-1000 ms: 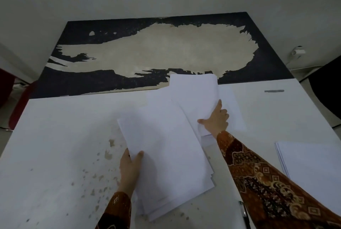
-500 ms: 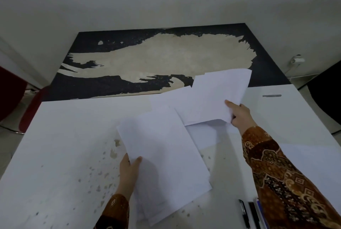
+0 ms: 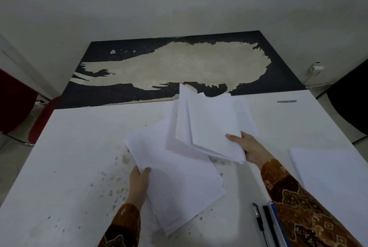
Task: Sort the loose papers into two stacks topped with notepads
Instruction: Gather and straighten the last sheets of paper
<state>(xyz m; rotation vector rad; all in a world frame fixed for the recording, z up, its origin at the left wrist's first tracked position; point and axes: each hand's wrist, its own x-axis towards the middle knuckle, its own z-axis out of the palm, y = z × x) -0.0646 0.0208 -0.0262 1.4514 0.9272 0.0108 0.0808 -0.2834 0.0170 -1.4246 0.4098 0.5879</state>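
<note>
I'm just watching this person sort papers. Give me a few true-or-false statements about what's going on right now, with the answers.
1. The right hand holds a bundle of sheets lifted off the table. True.
2. The left hand is resting flat on the bare table. False: it grips the edge of the near paper stack.
3. A black pen lies on the table near the right sleeve. True.
4. A notepad already sits on top of the near paper stack. False: only plain white sheets show there.
5. Another stack of paper lies at the right edge. True.
</note>
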